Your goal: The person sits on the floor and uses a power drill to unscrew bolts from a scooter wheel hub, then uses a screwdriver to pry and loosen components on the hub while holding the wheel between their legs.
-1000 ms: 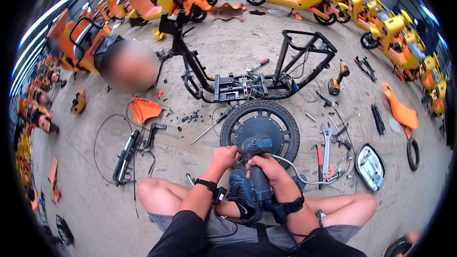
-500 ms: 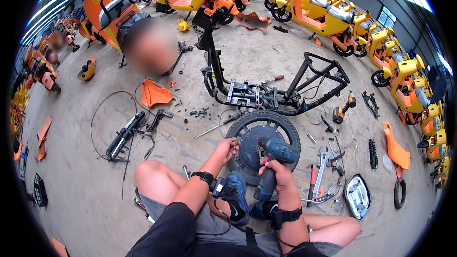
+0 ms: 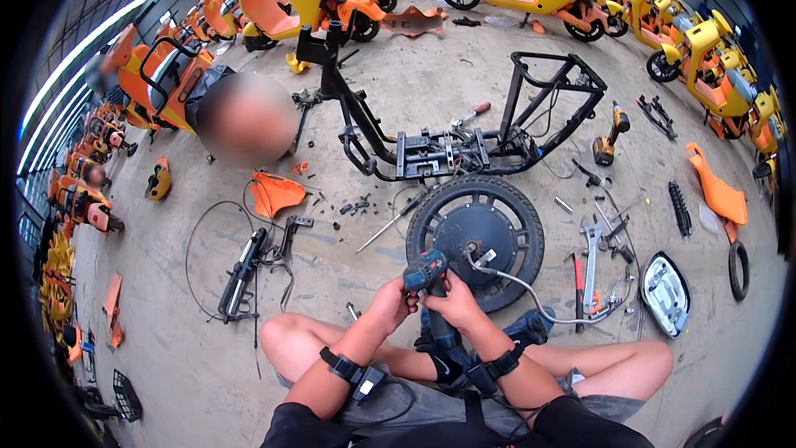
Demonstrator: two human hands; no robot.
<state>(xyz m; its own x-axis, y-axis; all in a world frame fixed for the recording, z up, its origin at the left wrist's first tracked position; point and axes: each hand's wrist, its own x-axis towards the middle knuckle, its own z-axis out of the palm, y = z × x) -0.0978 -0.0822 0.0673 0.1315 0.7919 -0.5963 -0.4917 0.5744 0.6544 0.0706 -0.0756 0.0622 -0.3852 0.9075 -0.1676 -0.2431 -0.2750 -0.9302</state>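
A blue-and-black cordless drill (image 3: 424,271) stands upright in front of me, above my feet. My right hand (image 3: 454,300) is closed round its grip. My left hand (image 3: 393,305) is beside the drill's head, its fingers bent in closely; whatever they pinch is too small or hidden to make out. Just beyond the drill lies a wheel (image 3: 524,199) with a black tyre and a dark hub motor (image 3: 473,232), flat on the floor. A grey cable (image 3: 531,289) runs from the hub's centre toward the right.
Behind the wheel stands a bare black scooter frame (image 3: 431,158). To the right lie a wrench (image 3: 591,257), a red-handled hammer (image 3: 579,290), a headlight unit (image 3: 665,292) and a yellow drill (image 3: 611,137). Left are a shock absorber assembly (image 3: 242,274) and an orange panel (image 3: 276,193). A person crouches at far left.
The drill has come back off the wheel toward me and turned in my right hand. My left hand has moved from the hub to the drill's side. The hub's cable now shows.
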